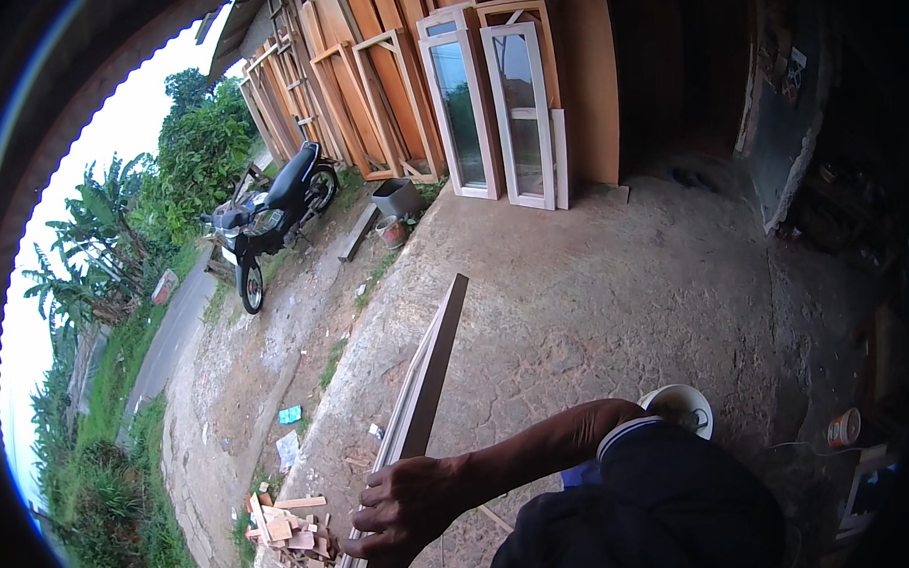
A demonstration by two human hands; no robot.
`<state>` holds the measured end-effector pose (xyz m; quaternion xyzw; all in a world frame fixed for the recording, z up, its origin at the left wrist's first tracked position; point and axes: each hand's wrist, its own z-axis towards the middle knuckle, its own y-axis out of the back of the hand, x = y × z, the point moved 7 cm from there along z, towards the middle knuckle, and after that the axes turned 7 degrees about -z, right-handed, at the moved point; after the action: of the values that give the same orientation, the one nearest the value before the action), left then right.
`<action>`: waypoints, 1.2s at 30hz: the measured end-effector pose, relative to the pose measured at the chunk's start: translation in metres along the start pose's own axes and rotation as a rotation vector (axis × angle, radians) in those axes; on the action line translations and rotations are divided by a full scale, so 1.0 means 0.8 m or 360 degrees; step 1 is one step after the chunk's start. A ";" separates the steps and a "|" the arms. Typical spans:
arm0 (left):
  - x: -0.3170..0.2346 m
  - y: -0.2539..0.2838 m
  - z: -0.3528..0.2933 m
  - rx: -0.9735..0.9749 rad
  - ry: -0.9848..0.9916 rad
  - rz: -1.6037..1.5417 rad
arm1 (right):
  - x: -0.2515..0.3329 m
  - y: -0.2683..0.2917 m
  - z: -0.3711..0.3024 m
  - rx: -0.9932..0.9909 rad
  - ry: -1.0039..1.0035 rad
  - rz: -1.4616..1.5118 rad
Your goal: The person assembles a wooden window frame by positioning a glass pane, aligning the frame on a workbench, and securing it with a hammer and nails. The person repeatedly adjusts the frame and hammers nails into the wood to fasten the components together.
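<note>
My right hand [407,511] reaches across from the lower right, its fingers curled over the left edge of a long wooden board [428,385]. The board stretches away from me, its far end narrow and raised into view. Its broad side is dark brown, while the lighter edge shows lengthwise lines like grooves. The near end runs out of the picture at the bottom. A dark sleeve with a pale cuff band covers my upper arm. My left hand is not in view.
Wood offcuts [288,530] lie heaped at lower left. A white bucket [694,401] stands beside my right elbow, with a small tub [843,428] farther right. Glazed window frames [519,121] lean on the far wall. A motorcycle [272,210] is parked at far left.
</note>
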<state>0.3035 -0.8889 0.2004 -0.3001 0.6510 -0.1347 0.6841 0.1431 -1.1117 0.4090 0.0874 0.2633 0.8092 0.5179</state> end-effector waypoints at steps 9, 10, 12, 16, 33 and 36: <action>0.075 -0.259 -0.006 -0.0058 -0.0230 -0.0249 | -0.233 0.061 -0.038 -0.0349 -0.0103 0.0307; 0.079 -0.284 -0.006 -0.0054 -0.0248 -0.0302 | -0.263 0.065 -0.040 -0.0358 -0.0146 0.0406; 0.093 -0.332 -0.001 -0.0034 -0.0270 -0.0401 | -0.330 0.070 -0.050 -0.0400 -0.0205 0.0678; 0.145 -0.406 0.030 0.0011 -0.0328 -0.0631 | -0.475 0.077 -0.092 -0.0581 -0.0449 0.0745; 0.534 -1.011 0.117 0.0208 -0.0812 0.1201 | -1.079 0.145 -0.323 -0.0542 -0.1609 0.0593; 0.570 -1.132 0.098 0.0335 -0.0602 0.0884 | -1.148 0.180 -0.362 -0.0609 -0.1453 0.0366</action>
<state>0.6195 -1.8425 0.3593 -0.0591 0.5520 0.0483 0.8303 0.3213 -2.0679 0.3588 0.3641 -0.1542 0.7740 0.4944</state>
